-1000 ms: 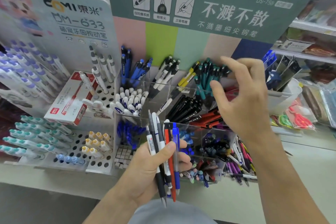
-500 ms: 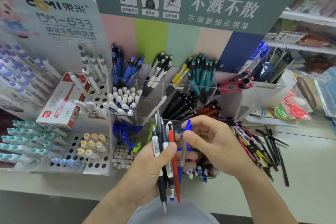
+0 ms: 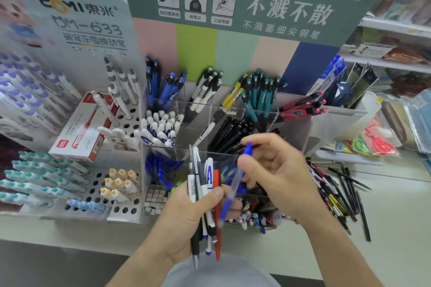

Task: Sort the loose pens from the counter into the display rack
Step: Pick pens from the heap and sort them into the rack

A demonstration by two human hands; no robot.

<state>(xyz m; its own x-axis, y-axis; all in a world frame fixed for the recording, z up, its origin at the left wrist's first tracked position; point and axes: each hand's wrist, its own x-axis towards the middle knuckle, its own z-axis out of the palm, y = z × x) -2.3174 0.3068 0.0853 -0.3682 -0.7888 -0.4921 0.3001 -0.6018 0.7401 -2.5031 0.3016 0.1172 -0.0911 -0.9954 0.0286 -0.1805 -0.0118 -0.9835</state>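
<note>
My left hand (image 3: pixel 186 216) grips a bundle of pens (image 3: pixel 205 193), several white, grey, black and one red, tips down, in front of the clear display rack (image 3: pixel 210 109). My right hand (image 3: pixel 277 175) pinches a blue pen (image 3: pixel 235 184) near its blue cap, drawing it up and out of the bundle. The rack's compartments hold blue, white, black, teal, yellow and red pens standing on end. A pile of loose pens (image 3: pixel 338 196) lies on the counter to the right of the rack, partly hidden behind my right wrist.
A white perforated stand (image 3: pixel 126 209) with pastel pens sits left of the rack, a red-and-white box (image 3: pixel 84 128) on it. A green sign (image 3: pixel 245 4) rises behind. Packaged goods (image 3: pixel 377 142) and shelves lie to the right. The counter edge (image 3: pixel 70 233) runs below.
My right hand came back from the teal pens at the rack's rear to the bundle, took hold of the blue pen, and has lifted it a little higher.
</note>
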